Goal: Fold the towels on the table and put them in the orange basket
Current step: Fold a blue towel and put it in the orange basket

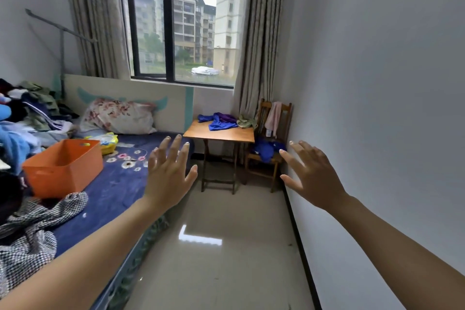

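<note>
Head view (the only view).

Both arms reach forward over the tiled floor, with the backs of the hands toward me. The left hand (171,171) has its fingers straight and spread apart and holds nothing. The right hand (314,176) has its fingers spread and slightly bent, also empty, close to the white wall. I read this as an empty-handed start pose: no reach has begun and nothing is folded yet.

Task items: a crumpled bright blue towel (221,123) lies with a purple towel (226,116) bunched against its far side. An olive-green towel (246,122) sits just beside them on the right. All three are on the far half of the small wooden folding table (219,135) under the window, well apart from both hands. They lie in a heap rather than spread out, so I judge each will need opening flat before it can be folded.

Orientation: the heap's long axis runs left to right along the table's far edge, and a flap of the blue towel trails toward the near edge. I cannot tell any single towel's own long axis while it is crumpled.

The orange rectangular plastic basket (63,171) stands upright on the navy floral bedsheet (113,184) at left. Its mouth faces up, one corner points toward me, and no towel shows inside. It is well apart from the table, so I expect each folded towel will need carrying across to the bed.
</note>
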`<control>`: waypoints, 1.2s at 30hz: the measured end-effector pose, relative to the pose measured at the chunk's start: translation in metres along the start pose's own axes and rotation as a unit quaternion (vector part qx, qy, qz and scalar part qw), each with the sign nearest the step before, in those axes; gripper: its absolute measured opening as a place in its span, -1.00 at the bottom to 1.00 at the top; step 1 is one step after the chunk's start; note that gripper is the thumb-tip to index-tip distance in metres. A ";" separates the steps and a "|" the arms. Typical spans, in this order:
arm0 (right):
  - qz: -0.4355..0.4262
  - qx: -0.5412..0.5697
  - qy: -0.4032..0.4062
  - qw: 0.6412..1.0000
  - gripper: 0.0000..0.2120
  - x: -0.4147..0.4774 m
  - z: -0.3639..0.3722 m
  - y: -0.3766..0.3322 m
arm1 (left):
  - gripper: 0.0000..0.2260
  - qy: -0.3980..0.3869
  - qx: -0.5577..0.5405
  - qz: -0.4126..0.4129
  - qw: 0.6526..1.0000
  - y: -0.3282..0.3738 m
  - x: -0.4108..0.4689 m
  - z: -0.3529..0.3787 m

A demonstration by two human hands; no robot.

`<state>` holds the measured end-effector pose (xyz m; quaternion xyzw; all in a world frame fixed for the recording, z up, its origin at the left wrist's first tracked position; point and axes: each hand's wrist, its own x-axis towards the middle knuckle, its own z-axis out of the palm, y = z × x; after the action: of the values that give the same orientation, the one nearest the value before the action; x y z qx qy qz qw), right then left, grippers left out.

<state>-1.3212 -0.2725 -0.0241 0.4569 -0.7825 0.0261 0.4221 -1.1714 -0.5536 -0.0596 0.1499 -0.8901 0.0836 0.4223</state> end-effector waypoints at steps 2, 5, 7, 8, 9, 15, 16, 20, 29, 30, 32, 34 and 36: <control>-0.010 -0.006 -0.006 1.000 -0.49 0.010 0.031 0.026 | -0.54 0.010 0.007 0.015 1.000 0.009 0.024 0.039; -0.014 -0.002 -0.010 1.000 -0.47 0.032 0.070 0.066 | -0.56 0.014 0.013 0.010 1.000 0.021 0.066 0.084; -0.013 0.009 -0.016 1.000 -0.47 0.052 0.105 0.100 | -0.56 0.006 0.014 -0.004 1.000 0.028 0.101 0.117; -0.012 0.014 -0.022 1.000 -0.47 0.064 0.122 0.116 | -0.56 0.000 0.014 -0.012 1.000 0.032 0.119 0.132; -0.016 0.018 -0.017 1.000 -0.47 0.075 0.140 0.129 | -0.56 -0.003 0.013 -0.017 1.000 0.033 0.135 0.146; -0.029 0.056 -0.031 0.998 -0.42 0.136 0.240 0.171 | -0.56 -0.001 0.056 -0.027 0.998 0.020 0.189 0.219; -0.030 0.061 -0.042 0.997 -0.40 0.146 0.257 0.173 | -0.56 -0.008 0.063 -0.030 0.998 0.014 0.194 0.232; -0.053 0.068 -0.046 0.995 -0.36 0.188 0.322 0.177 | -0.55 -0.046 0.080 -0.049 0.995 -0.015 0.215 0.285; -0.074 0.043 -0.029 0.996 -0.47 0.309 0.450 0.204 | -0.52 -0.059 0.078 -0.079 0.992 -0.100 0.316 0.408; -0.070 0.039 -0.027 0.996 -0.48 0.321 0.462 0.209 | -0.53 -0.057 0.071 -0.079 0.993 -0.106 0.330 0.422; -0.053 0.037 -0.026 0.998 -0.48 0.347 0.489 0.219 | -0.55 -0.052 0.058 -0.082 0.994 -0.117 0.358 0.452; -0.050 0.038 -0.021 0.998 -0.48 0.362 0.515 0.226 | -0.56 -0.046 0.048 -0.082 0.994 -0.121 0.375 0.477; -0.058 0.032 -0.023 0.998 -0.47 0.368 0.544 0.232 | -0.56 -0.061 0.039 -0.079 0.994 -0.125 0.385 0.505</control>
<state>-1.9219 -0.6245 -0.0412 0.5151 -0.7629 0.0159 0.3904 -1.7267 -0.8855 -0.0762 0.2410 -0.8956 0.0750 0.3662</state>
